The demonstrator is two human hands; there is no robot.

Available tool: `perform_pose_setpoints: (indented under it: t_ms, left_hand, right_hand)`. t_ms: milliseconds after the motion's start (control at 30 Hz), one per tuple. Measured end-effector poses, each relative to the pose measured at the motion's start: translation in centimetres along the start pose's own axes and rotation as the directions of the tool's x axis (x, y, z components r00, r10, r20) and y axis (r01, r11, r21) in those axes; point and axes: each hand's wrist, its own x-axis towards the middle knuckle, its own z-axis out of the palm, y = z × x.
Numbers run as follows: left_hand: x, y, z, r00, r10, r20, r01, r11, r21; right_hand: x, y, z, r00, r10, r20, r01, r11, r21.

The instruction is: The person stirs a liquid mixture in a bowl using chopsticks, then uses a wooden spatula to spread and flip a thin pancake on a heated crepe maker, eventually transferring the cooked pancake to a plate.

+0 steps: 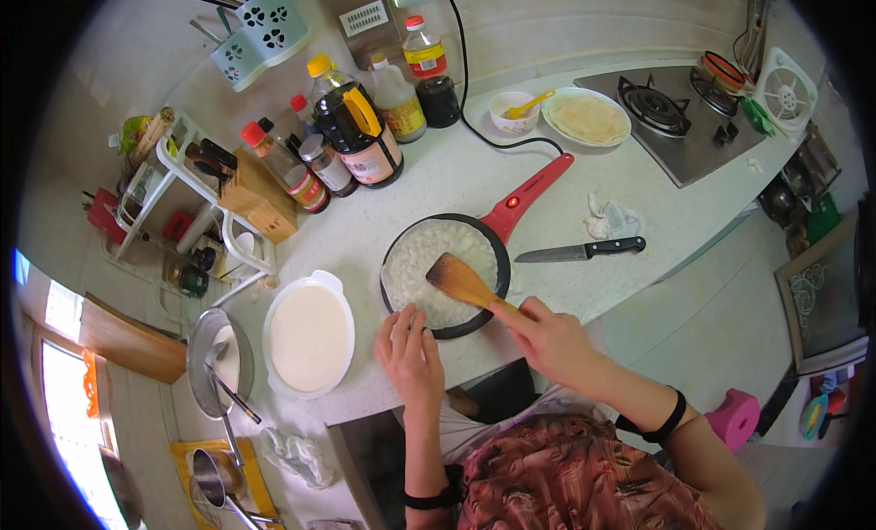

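Note:
My right hand (551,338) grips the handle of a wooden spatula (460,280), its darkened blade over the pale, bubbly crepe (421,253). The crepe covers the round plate of an electric crepe maker (503,273) with a dark rim. The crepe maker's red handle (523,200) points away to the upper right, its button lit. At the near left rim is my left hand (414,359), fingers slightly apart and fingertips at the crepe's edge; I see nothing held in it. Left of it stands a white oval dish (309,342) of cream-coloured batter.
A kitchen knife (582,250) lies right of the crepe maker, near crumpled tissue (612,219). Behind are a plate of crepes (588,116), a small bowl (514,113) and a gas hob (674,113). Sauce bottles (363,130) and a metal pan (205,366) stand left.

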Motion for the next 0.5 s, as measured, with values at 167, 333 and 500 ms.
perform_pose_setpoints:
  t_ms: [167, 333, 500]
  left_hand:
    - [-0.1, -0.1, 0.0, 1.000, 0.008, 0.006, -0.008, 1.000, 0.004]
    - [-0.1, -0.4, -0.1, 1.000, 0.002, -0.014, -0.002, 1.000, 0.000]
    - [-0.3, -1.0, -0.1, 0.999, -0.024, -0.034, 0.023, 0.999, -0.022]
  right_hand:
    - [3.8, 1.4, -1.3, 0.996, 0.053, -0.066, -0.055, 0.998, -0.017]
    - [4.2, 2.7, 0.4, 0.994, 0.108, -0.028, -0.109, 0.993, -0.052]
    - [5.8, 1.2, -0.4, 0.994, 0.105, -0.035, -0.107, 0.993, -0.047]
